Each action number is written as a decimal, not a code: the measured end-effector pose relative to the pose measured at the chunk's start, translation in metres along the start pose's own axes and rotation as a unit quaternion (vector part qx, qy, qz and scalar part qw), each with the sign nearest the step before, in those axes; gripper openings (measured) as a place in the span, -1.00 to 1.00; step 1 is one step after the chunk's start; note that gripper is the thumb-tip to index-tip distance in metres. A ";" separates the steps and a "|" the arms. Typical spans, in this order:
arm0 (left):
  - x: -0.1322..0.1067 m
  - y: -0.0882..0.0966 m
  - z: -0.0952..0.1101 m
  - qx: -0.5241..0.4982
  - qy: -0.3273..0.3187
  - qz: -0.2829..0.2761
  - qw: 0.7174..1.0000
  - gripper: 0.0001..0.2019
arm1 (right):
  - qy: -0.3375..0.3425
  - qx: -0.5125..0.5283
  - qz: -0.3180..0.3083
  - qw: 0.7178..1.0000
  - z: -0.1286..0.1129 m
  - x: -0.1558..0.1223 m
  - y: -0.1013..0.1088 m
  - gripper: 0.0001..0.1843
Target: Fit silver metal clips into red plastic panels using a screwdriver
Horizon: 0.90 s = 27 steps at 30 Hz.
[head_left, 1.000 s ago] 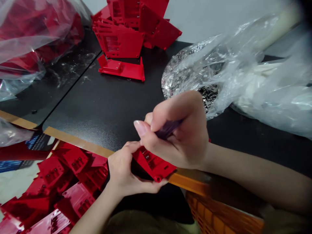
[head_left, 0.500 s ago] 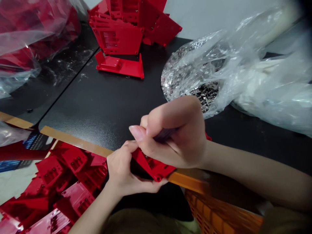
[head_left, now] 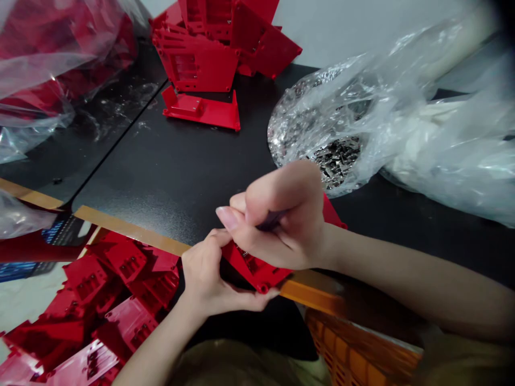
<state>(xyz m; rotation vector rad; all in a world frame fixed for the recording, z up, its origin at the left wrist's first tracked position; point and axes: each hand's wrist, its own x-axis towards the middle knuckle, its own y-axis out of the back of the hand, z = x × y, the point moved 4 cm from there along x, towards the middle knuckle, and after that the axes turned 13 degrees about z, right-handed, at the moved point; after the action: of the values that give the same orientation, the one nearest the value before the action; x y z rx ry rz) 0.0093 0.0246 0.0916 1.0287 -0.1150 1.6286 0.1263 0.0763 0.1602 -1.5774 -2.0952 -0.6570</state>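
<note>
A red plastic panel [head_left: 257,271] lies tilted at the near edge of the black table [head_left: 177,171]. My left hand [head_left: 211,279] grips it from below and from the left, fingers curled under it. Above it, my right hand [head_left: 281,217] is clenched round a thin purple tool [head_left: 270,220], whose tip is hidden against the panel. The rest of the panel is covered by my right hand.
Red panels [head_left: 217,53] are stacked at the back of the table, one [head_left: 201,110] lying flat. A clear bag of small metal parts [head_left: 333,145] sits right of centre. More bagged red parts [head_left: 44,64] are far left. Loose red panels [head_left: 100,311] lie below left; an orange crate [head_left: 358,348] below right.
Both hands stay on the panel; my right hand has shifted slightly up and left with the tool. The view has moved a little.
</note>
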 end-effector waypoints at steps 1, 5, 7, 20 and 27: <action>0.001 0.000 0.001 -0.002 -0.004 0.001 1.000 -0.38 | 0.007 -0.002 0.008 1.000 0.000 -0.001 0.000 -0.62; 0.001 0.002 0.001 -0.001 -0.010 0.011 1.000 -0.38 | 0.016 -0.004 0.007 1.000 0.002 -0.003 0.000 -0.64; 0.000 0.002 0.000 0.001 -0.004 0.010 1.000 -0.37 | 0.019 -0.021 0.002 1.000 0.002 -0.002 0.000 -0.72; 0.001 0.001 0.002 0.013 -0.018 0.012 1.000 -0.40 | 0.052 -0.116 -0.024 0.992 -0.005 -0.010 -0.002 -0.87; 0.000 0.002 0.001 0.002 0.001 -0.002 1.000 -0.42 | 0.135 -0.152 -0.018 0.979 -0.009 -0.012 -0.001 -0.89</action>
<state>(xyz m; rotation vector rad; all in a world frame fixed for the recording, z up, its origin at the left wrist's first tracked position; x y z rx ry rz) 0.0086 0.0234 0.0932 1.0296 -0.1067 1.6273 0.1287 0.0616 0.1596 -1.5024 -1.8918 -1.1807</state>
